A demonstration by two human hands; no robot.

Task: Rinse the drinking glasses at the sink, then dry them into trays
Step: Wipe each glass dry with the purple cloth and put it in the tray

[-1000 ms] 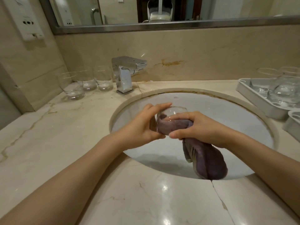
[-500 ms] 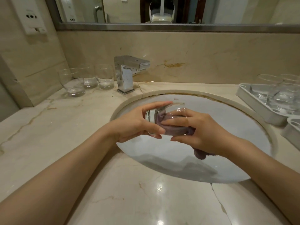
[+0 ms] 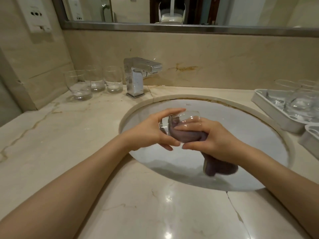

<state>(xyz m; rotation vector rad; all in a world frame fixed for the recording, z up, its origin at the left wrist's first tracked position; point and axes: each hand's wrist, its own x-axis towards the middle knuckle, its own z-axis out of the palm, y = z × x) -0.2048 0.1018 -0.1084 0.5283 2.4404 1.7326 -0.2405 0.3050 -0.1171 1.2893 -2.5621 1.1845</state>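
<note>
While both hands work over the sink (image 3: 259, 135), the glass (image 3: 183, 125) lies on its side between them, above the basin and clear of the surface (image 3: 69, 152). Left hand (image 3: 151, 133): grip curled round the base end of the glass, thumb on the near side, fingers over the far side. Right hand (image 3: 217, 142): grip pinches a purple cloth (image 3: 186, 137), fingers pushed with it into the mouth of the glass, thumb outside along the lower wall. Part of the cloth fills the inside of the glass; the rest hangs below the right wrist, its loose end over the basin.

Three more glasses (image 3: 96, 83) stand upright in a row on the surface at back left, just beside the chrome tap (image 3: 136, 78), each with a little water at the bottom. At right, a white tray (image 3: 269, 107) sits on the surface and holds several glasses; how many, I cannot tell. A second tray (image 3: 310, 138) shows partly at the right edge, nearer than the first.
</note>
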